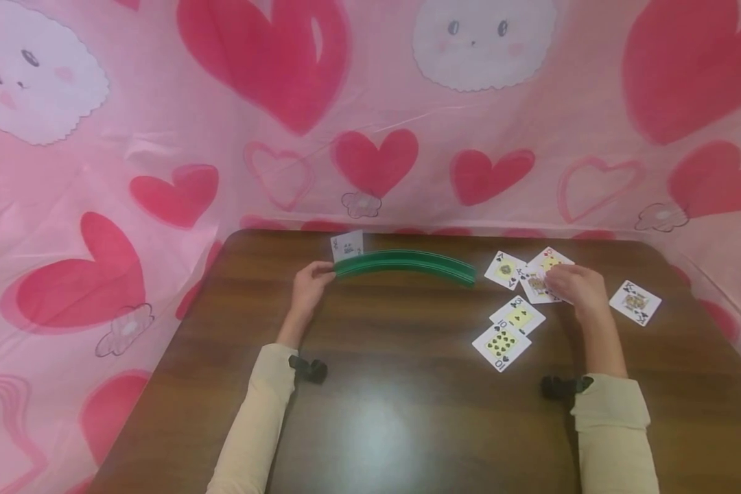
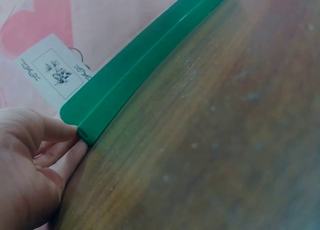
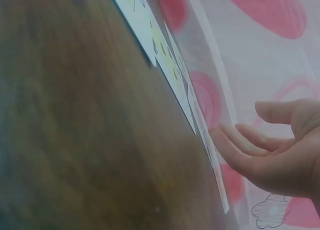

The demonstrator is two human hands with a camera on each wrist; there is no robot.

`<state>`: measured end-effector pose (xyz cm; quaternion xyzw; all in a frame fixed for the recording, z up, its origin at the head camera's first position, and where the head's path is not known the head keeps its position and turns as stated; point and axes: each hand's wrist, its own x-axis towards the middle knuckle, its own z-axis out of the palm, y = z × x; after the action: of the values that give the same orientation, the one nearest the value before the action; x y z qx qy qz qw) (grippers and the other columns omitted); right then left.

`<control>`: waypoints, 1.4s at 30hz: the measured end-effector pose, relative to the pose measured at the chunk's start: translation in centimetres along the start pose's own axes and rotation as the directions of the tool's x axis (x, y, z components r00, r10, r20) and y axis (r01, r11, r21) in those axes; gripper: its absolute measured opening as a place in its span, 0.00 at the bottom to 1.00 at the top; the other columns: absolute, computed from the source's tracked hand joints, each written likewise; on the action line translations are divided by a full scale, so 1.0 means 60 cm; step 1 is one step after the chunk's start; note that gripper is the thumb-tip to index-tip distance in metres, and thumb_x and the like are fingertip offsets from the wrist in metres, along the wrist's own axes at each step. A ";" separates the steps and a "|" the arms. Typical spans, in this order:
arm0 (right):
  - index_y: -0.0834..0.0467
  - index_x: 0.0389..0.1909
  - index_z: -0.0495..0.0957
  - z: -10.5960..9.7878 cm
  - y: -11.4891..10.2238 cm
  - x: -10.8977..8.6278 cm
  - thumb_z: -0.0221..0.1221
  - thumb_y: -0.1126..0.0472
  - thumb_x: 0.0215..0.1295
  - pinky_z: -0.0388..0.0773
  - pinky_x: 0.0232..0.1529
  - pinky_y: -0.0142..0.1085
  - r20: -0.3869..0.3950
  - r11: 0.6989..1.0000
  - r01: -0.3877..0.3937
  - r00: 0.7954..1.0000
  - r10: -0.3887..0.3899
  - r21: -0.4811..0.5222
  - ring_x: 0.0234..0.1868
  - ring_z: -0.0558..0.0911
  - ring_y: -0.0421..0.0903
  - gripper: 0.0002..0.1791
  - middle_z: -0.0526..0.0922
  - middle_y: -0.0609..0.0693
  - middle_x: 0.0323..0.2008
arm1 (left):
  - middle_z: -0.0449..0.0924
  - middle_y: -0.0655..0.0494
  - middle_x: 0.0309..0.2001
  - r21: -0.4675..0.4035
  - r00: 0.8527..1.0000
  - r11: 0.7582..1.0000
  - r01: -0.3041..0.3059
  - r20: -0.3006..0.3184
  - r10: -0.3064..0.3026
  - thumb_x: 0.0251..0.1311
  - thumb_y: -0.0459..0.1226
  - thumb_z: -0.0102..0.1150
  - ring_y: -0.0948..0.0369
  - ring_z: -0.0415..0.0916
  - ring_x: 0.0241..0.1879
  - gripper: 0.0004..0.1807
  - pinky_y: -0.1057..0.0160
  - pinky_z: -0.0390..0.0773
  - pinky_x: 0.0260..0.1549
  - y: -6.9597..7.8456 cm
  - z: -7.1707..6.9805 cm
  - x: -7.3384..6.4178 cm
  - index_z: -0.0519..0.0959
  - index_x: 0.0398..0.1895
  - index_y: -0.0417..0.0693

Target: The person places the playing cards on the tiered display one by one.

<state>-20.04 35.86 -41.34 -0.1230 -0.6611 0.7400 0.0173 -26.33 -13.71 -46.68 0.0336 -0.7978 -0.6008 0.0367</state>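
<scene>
Green holder, between hands, is pinched at one end by left hand; should be braced there. Right hand is held loose-fingered at overlapping cards, contact can't be told; single edge best pinched.

You can pass over the table between your sleeves | green holder blocks you ahead | pink cloth behind it

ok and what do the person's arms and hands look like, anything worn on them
The left hand and right hand are ungloved. The left sleeve and right sleeve are plain beige, ending on the forearms. A small dark device sits at the left wrist, another at the right.
</scene>
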 end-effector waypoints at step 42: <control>0.75 0.58 0.61 0.060 0.025 0.012 0.66 0.55 0.52 0.73 0.37 0.50 0.136 0.456 0.152 0.988 -0.069 -0.877 0.38 0.75 0.61 0.40 0.72 0.73 0.45 | 0.79 0.50 0.43 -0.019 0.999 0.999 -0.031 -0.014 0.031 0.56 0.35 0.60 0.56 0.74 0.43 0.11 0.57 0.72 0.44 -0.002 0.003 -0.001 0.80 0.43 0.43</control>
<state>-21.27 32.29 -42.59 -0.0412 -0.9550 0.2923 -0.0275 -26.26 -13.58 -46.82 0.0251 -0.7921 -0.6076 0.0521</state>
